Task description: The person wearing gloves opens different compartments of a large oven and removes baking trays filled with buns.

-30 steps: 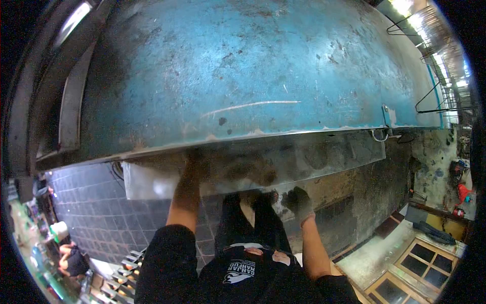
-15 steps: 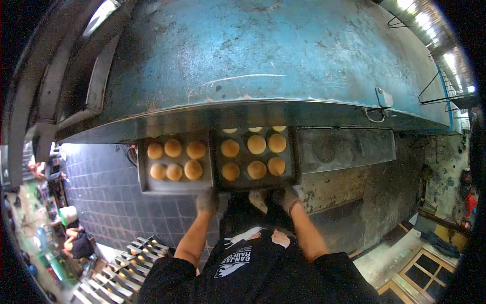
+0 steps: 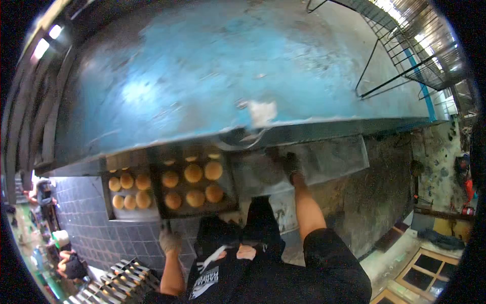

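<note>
Two dark metal trays of round golden-brown buns stick out from under the front edge of a large blue oven [image 3: 202, 66]. The left tray [image 3: 132, 219] holds several buns [image 3: 130, 201]. Beside it, the right tray [image 3: 234, 206] carries several more buns [image 3: 195, 197]. My left hand [image 3: 170, 241], in a greyish glove, is just below the front edge where the trays meet; blur hides its fingers and any contact. My right hand [image 3: 291, 166], in a dark glove, reaches over a grey metal shelf [image 3: 339, 159] right of the trays. Its fingers are blurred against the dark opening.
A rack with slatted trays of buns [image 3: 119, 278] stands at lower left. Another person [image 3: 73, 263] is farther left on the tiled floor [image 3: 81, 213]. A black wire rack [image 3: 395, 55] sits at upper right. A wooden-framed window [image 3: 428, 273] is at lower right.
My right hand has left the right tray's front edge and moved right over the metal shelf. My left hand has dropped slightly lower. My view has shifted right, so the trays appear farther left.
</note>
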Demonstrator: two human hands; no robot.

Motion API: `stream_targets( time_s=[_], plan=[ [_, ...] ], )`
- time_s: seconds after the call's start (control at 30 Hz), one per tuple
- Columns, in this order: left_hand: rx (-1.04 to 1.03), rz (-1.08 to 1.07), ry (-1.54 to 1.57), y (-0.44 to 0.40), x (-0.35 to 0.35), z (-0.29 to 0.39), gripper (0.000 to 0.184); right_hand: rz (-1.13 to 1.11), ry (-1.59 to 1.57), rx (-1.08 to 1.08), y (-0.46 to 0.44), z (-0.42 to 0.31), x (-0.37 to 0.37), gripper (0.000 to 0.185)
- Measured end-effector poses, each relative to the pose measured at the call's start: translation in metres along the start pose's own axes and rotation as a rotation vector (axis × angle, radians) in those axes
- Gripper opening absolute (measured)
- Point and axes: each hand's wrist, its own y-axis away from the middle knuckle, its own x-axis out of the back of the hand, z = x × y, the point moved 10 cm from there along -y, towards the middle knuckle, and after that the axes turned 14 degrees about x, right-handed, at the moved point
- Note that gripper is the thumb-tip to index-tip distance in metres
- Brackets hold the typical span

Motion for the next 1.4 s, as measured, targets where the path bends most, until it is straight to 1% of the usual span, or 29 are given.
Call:
stream_targets(
  time_s=[0.03,0.07,0.13,0.2,0.27,0.3,0.37,0.43,0.5,0.53,0.6,0.63,0.7,0.77,0.8,0.87,0.9,0.93,0.97,1.0,1.07,1.1,1.13,1.2,1.23,1.3,1.37,1.4],
  plan=[
    [0.107,-0.052,-0.013,0.021,-0.018,0.001,0.063,0.002,-0.005,0.012,-0.025,0.020,0.029,0.057],
    [0.166,-0.231,0.079,0.046,-0.026,0.017,0.064,0.000,0.018,-0.011,-0.040,0.040,0.048,0.057],
    [0.368,-0.366,0.431,0.107,-0.055,0.042,0.065,-0.004,0.095,-0.031,-0.075,0.084,0.081,0.058],
    [0.536,-0.318,0.674,0.154,-0.072,0.049,0.066,-0.047,0.149,-0.023,-0.101,0.124,0.089,0.059],
    [0.414,-0.500,0.079,0.207,-0.079,0.085,0.070,-0.111,0.195,0.007,-0.118,0.138,0.095,0.060],
    [0.467,-0.506,0.083,0.227,-0.075,0.098,0.070,-0.147,0.214,0.026,-0.125,0.143,0.090,0.060],
    [0.578,-0.612,0.045,0.258,-0.074,0.114,0.070,-0.215,0.242,0.050,-0.137,0.160,0.075,0.061],
    [0.671,-0.588,0.053,0.278,-0.082,0.110,0.068,-0.278,0.269,0.057,-0.132,0.167,0.068,0.062],
    [0.597,-0.575,0.016,0.284,-0.086,0.120,0.066,-0.335,0.295,0.071,-0.125,0.182,0.054,0.063],
    [0.609,-0.578,0.020,0.289,-0.088,0.122,0.066,-0.367,0.300,0.070,-0.121,0.201,0.041,0.063],
    [0.608,-0.488,0.138,0.288,-0.085,0.129,0.063,-0.433,0.318,0.084,-0.110,0.223,0.015,0.064],
    [0.610,-0.488,0.143,0.288,-0.085,0.134,0.063,-0.477,0.309,0.100,-0.104,0.240,-0.007,0.065],
    [0.604,-0.443,0.153,0.291,-0.083,0.143,0.069,0.030,0.374,0.408,-0.046,0.135,0.096,0.049],
    [0.573,-0.460,0.182,0.292,-0.101,0.136,0.071,-0.206,0.564,0.405,-0.041,0.231,-0.010,0.055],
    [0.553,-0.469,0.209,0.294,-0.111,0.133,0.072,-0.284,0.561,0.385,-0.009,0.197,0.018,0.057],
    [0.544,-0.453,0.221,0.305,-0.106,0.135,0.072,-0.440,0.551,0.342,0.060,0.124,0.082,0.060],
    [0.550,-0.434,0.224,0.312,-0.101,0.132,0.072,-0.413,0.506,0.291,0.078,0.130,0.070,0.061],
    [0.539,-0.433,0.228,0.319,-0.105,0.125,0.072,-0.357,0.451,0.260,0.100,0.144,0.056,0.062],
    [0.570,-0.437,0.223,0.329,-0.114,0.111,0.072,-0.295,0.394,0.227,0.118,0.163,0.037,0.063],
    [0.602,-0.442,0.218,0.337,-0.121,0.100,0.071,-0.234,0.344,0.207,0.136,0.180,0.019,0.065],
    [0.622,-0.458,0.271,0.366,-0.112,0.089,0.072,-0.082,0.257,0.199,0.168,0.215,-0.019,0.067],
    [0.653,-0.478,0.323,0.381,-0.109,0.086,0.072,-0.163,0.251,0.143,0.186,0.217,-0.016,0.065],
    [0.643,-0.478,0.338,0.393,-0.128,0.070,0.072,-0.208,0.253,0.107,0.203,0.213,-0.011,0.064],
    [0.586,-0.485,0.369,0.440,-0.188,0.016,0.071,-0.262,0.258,0.052,0.236,0.206,-0.008,0.062],
    [0.580,-0.481,0.375,0.458,-0.191,0.008,0.071,-0.274,0.258,0.039,0.246,0.202,-0.008,0.062],
    [0.663,-0.558,0.304,0.501,-0.191,-0.016,0.071,-0.273,0.252,0.023,0.262,0.189,-0.008,0.060],
    [0.642,-0.539,0.247,0.536,-0.226,-0.057,0.069,-0.240,0.237,0.029,0.272,0.163,-0.005,0.059],
    [0.693,-0.606,0.282,0.549,-0.239,-0.074,0.069,-0.218,0.224,0.042,0.275,0.144,-0.003,0.059]
  ],
)
